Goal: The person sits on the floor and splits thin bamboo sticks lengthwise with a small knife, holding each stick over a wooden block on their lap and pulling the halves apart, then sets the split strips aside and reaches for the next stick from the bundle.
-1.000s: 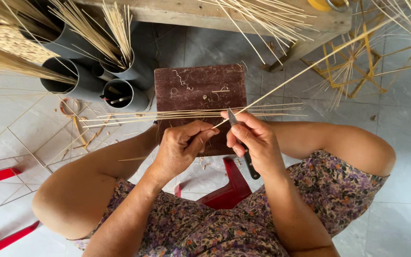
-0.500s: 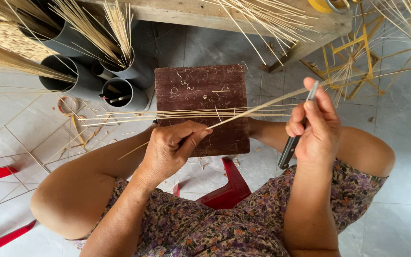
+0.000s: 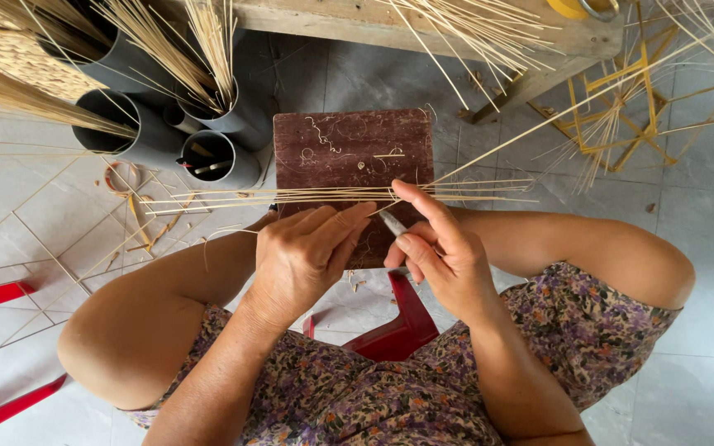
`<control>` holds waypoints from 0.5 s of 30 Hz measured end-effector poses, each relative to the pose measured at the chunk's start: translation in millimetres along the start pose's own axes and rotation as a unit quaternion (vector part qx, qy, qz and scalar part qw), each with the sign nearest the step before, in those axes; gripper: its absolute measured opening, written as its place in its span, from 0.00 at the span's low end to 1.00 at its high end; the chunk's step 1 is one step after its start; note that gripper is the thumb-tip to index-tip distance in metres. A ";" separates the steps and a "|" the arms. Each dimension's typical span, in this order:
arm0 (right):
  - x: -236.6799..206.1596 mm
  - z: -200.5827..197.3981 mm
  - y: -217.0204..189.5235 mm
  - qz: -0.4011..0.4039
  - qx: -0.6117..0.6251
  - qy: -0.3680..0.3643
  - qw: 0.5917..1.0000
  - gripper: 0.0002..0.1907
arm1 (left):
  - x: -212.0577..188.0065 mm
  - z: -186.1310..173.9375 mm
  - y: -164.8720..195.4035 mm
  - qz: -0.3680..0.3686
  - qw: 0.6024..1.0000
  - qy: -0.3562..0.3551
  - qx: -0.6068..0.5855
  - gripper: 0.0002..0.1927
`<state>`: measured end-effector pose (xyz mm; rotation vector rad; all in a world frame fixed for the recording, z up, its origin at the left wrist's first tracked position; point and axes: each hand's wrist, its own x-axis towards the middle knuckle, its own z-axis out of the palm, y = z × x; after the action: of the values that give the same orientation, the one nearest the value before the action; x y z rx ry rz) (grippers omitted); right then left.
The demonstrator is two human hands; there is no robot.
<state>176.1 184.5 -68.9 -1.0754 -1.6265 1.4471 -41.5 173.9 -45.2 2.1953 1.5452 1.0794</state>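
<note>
Both hands meet over the dark wooden block (image 3: 349, 157).
Right hand (image 3: 435, 256) grips a knife (image 3: 392, 223) (blade hidden); left hand (image 3: 307, 252) pinches a long bamboo strip (image 3: 539, 124); the right has dropped back from far right.

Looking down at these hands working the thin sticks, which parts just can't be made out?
- Small grey metal blade in the right hand: the fingers cover all but its tip, head view.
- Long pale bamboo sliver: its near end vanishes under the left hand.
- Dark grey plastic tubes: their depths are too shadowed to read.
- Yellow round container: cut by the top edge.
</note>
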 end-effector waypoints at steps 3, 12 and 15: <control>0.7 0.8 8.2 -0.024 -0.031 0.031 0.999 0.23 | -0.7 -0.7 0.5 0.022 1.000 0.005 0.011 0.13; 1.4 -38.7 12.9 -0.089 0.133 0.169 0.973 0.21 | -1.7 -1.0 -3.1 -0.035 0.998 0.024 -0.035 0.13; -8.6 -45.4 16.6 -0.073 0.229 0.117 0.964 0.17 | -0.3 0.7 -2.8 -0.069 0.996 0.028 -0.050 0.13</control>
<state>222.8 195.8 -79.2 -0.8054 -1.1064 1.4419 -43.0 174.9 -47.4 1.9775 1.6022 1.1593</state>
